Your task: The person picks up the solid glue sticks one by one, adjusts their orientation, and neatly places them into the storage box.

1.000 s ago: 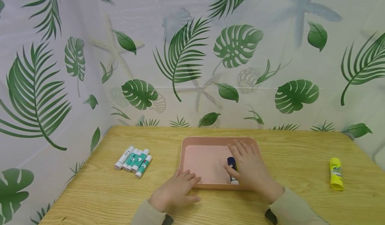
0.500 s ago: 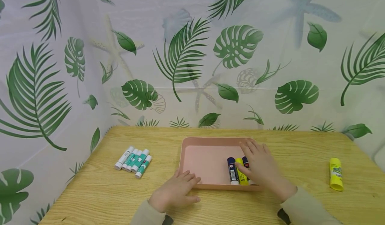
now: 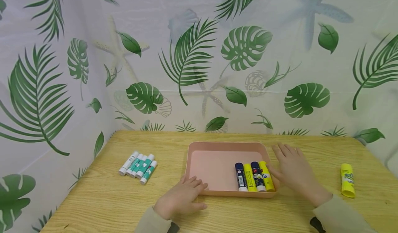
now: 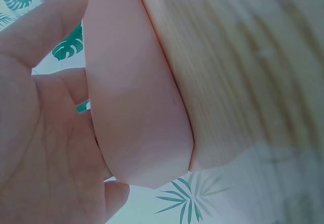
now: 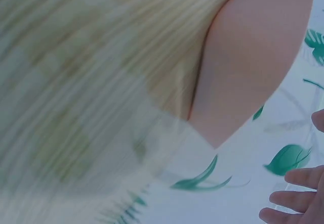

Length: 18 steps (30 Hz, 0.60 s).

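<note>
My left hand (image 3: 182, 196) rests on the front left corner of a pink tray (image 3: 211, 167), its fingers relaxed over the rim. In the left wrist view the palm (image 4: 55, 143) lies along the tray's outer wall (image 4: 139, 92). Just right of the tray my right hand (image 3: 294, 172) hovers with spread fingers, holding nothing; its thumb is near the tray's right rim. Side by side in the tray's right part lie two dark blue glue sticks (image 3: 240, 177) and two yellow glue sticks (image 3: 249, 177). The right wrist view catches only some fingertips (image 5: 296, 200) beside the tray wall (image 5: 248, 57).
A lone yellow glue stick (image 3: 347, 180) lies at the right of the wooden table (image 3: 102, 205). Several white-and-green glue sticks (image 3: 144, 166) lie grouped at the left, beside a mostly white one (image 3: 128, 163). A leaf-print sheet (image 3: 199, 122) hangs behind the table.
My right hand has moved right, from over the tray to beyond its right rim, uncovering the row of glue sticks. The left hand has stayed in place.
</note>
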Available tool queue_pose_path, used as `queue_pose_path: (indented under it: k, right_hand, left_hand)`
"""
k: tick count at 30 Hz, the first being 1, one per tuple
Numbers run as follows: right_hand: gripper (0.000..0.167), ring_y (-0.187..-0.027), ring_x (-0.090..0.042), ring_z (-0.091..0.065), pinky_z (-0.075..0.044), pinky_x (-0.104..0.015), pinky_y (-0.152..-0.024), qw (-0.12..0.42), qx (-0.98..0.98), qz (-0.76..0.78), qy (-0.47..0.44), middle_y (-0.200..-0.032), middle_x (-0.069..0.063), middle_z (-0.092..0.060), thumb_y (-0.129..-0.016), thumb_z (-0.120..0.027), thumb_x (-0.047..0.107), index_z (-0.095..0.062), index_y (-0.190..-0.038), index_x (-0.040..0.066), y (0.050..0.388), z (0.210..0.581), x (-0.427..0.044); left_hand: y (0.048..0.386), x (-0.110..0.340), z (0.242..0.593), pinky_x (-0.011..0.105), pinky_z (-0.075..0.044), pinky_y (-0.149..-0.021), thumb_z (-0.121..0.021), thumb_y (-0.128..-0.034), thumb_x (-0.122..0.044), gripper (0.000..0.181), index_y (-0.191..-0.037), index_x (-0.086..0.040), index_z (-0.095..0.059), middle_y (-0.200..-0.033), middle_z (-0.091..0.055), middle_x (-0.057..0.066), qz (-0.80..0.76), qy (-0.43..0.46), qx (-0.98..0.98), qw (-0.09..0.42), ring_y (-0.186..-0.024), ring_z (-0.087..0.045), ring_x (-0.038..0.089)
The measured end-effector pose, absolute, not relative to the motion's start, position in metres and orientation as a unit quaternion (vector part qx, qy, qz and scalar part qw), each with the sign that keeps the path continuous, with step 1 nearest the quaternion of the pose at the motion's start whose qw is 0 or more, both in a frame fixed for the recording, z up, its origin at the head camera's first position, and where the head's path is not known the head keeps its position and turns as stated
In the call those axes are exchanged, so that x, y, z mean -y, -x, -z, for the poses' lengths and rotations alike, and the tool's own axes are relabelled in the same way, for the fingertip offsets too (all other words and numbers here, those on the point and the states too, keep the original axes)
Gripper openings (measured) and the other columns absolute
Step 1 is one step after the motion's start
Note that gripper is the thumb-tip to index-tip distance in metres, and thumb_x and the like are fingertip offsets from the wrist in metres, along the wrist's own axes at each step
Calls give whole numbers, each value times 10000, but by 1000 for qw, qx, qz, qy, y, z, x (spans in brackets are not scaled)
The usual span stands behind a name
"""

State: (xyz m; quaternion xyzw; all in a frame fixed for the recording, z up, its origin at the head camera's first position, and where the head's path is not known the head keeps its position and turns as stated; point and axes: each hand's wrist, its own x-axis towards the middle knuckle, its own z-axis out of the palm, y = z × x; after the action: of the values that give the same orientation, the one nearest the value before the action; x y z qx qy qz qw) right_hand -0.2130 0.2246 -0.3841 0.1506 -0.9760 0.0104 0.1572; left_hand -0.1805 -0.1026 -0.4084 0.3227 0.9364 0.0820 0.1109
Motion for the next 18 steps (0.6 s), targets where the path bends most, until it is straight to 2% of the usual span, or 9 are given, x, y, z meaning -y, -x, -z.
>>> queue_pose_path:
  k: [7, 14, 18]
  right_hand:
    - [640, -1113, -491, -336, -198, -617, -926, 161, 978, -22, -134, -1227, -337, -387, -811, -581, 352, -413, -1238, -95, 210, 384, -251]
    - [618, -1036, -494, -387, -247, -599, -893, 200, 971, -16, -128, -1138, -341, -442, -785, -617, 323, -441, -1188, -109, 209, 389, -275]
    - [616, -1026, -495, -393, -261, -599, -879, 201, 972, -15, -123, -1127, -351, -441, -787, -619, 320, -440, -1171, -127, 208, 390, -286]
  left_hand:
    - [182, 103, 410, 483, -154, -1028, -479, -857, -487, 597, -1340, -144, -399, -1362, -371, 73, -79, -325, -936, 109, -1283, -251, 250]
    - [181, 104, 411, 487, -155, -1026, -478, -860, -482, 593, -1338, -139, -402, -1357, -377, 78, -84, -328, -935, 109, -1280, -255, 255]
    - [181, 104, 411, 488, -158, -1025, -477, -859, -484, 594, -1336, -138, -404, -1355, -380, 81, -84, -329, -934, 108, -1278, -259, 257]
